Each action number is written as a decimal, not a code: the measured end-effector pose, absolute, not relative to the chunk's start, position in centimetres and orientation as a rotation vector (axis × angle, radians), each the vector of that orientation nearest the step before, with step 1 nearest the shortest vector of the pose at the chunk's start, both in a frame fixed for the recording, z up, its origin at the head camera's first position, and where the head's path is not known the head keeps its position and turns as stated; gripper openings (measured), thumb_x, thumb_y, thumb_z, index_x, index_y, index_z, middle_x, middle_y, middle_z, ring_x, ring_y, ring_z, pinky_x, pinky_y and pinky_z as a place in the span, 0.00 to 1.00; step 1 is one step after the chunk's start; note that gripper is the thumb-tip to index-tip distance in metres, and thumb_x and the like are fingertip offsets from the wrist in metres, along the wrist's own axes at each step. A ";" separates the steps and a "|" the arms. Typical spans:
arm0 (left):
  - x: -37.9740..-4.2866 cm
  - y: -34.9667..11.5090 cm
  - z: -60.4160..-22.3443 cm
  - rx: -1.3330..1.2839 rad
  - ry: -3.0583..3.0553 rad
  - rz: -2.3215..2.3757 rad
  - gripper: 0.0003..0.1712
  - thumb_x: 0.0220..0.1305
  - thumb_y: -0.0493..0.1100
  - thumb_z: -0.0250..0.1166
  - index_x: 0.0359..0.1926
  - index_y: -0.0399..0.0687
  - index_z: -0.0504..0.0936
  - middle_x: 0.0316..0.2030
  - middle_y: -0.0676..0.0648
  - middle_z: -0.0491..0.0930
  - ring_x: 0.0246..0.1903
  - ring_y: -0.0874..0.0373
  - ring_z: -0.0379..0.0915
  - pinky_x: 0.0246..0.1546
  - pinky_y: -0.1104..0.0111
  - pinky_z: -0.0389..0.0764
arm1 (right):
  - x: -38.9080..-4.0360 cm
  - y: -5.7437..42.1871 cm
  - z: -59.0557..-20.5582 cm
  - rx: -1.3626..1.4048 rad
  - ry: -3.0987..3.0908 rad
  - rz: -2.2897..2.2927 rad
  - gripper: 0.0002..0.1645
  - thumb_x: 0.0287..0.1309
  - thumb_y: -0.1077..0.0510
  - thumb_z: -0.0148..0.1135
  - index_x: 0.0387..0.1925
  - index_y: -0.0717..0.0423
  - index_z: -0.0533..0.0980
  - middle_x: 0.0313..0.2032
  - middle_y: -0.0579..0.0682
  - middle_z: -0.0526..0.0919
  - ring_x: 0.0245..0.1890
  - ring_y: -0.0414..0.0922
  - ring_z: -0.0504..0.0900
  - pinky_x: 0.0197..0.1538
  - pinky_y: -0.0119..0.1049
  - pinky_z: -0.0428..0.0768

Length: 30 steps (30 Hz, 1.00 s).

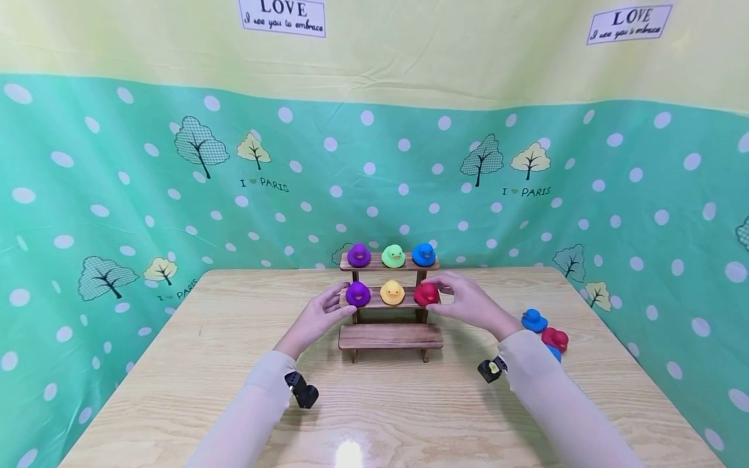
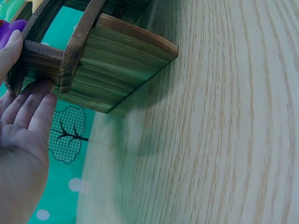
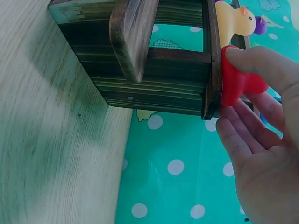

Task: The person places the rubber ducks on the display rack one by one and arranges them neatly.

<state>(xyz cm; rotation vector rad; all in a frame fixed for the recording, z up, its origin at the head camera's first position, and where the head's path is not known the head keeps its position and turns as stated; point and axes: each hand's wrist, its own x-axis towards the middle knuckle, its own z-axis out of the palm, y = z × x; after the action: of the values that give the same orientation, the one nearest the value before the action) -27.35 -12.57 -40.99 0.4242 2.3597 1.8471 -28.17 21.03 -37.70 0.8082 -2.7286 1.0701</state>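
Note:
A three-tier wooden stand (image 1: 390,336) stands on the table. My right hand (image 1: 462,300) pinches a red rubber duck (image 1: 426,295) at the right end of the middle shelf, thumb and index finger on either side of it. My left hand (image 1: 318,318) is at that shelf's left end, next to a purple duck (image 1: 358,294). In the left wrist view its thumb (image 2: 13,44) overlaps the duck's edge, and its other fingers (image 2: 39,107) lie nearly straight against the shelf end. A yellow duck (image 1: 392,293) sits between the two.
Another purple duck (image 1: 359,255), a green duck (image 1: 393,256) and a blue duck (image 1: 424,254) sit along the top shelf. To the right on the table (image 1: 234,338) lie a blue duck (image 1: 534,320), a red duck (image 1: 554,339) and another blue one, partly behind my right sleeve. A patterned curtain (image 1: 374,156) hangs behind.

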 end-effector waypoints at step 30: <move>-29.7 -13.0 -44.1 0.441 2.376 1.855 0.44 0.65 0.48 0.70 0.76 0.42 0.60 0.69 0.30 0.64 0.68 0.37 0.63 0.67 0.53 0.67 | -27.4 24.2 -37.6 0.678 -2.780 1.040 0.35 0.58 0.50 0.74 0.65 0.55 0.74 0.61 0.55 0.77 0.59 0.56 0.77 0.63 0.54 0.75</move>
<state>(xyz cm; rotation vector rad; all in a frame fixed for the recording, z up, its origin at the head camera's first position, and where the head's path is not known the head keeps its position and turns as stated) -29.70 -13.02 -44.08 0.4413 2.3758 1.8547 -27.41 24.15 -37.64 0.6776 -2.7800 1.0398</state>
